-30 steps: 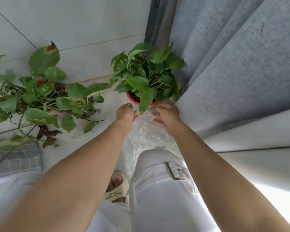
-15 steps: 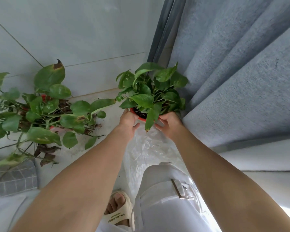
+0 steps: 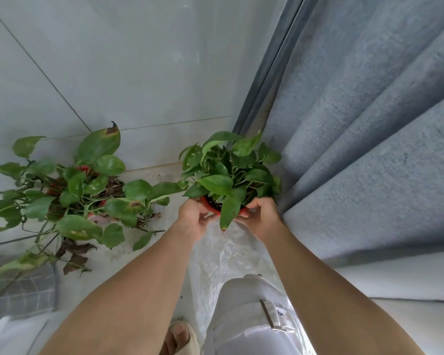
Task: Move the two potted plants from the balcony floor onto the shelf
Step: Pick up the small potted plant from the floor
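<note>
A small leafy plant (image 3: 228, 172) in a red pot (image 3: 207, 204) stands in the corner by the curtain. My left hand (image 3: 191, 219) grips the pot's left rim and side. My right hand (image 3: 263, 216) grips its right rim, fingers curled over the edge. A larger trailing plant (image 3: 82, 190) in a red pot, with long vines and some brown leaves, sits on the floor to the left against the wall. No shelf is in view.
A blue-grey curtain (image 3: 369, 149) hangs close on the right of the small plant. A crumpled clear plastic sheet (image 3: 228, 254) lies on the floor under my hands. Grey checked cloth (image 3: 18, 295) lies at lower left. My sandalled foot (image 3: 181, 336) is below.
Both hands have gone from hovering near the small pot to gripping its rim on either side. The view has shifted, with the plants lower in the frame.
</note>
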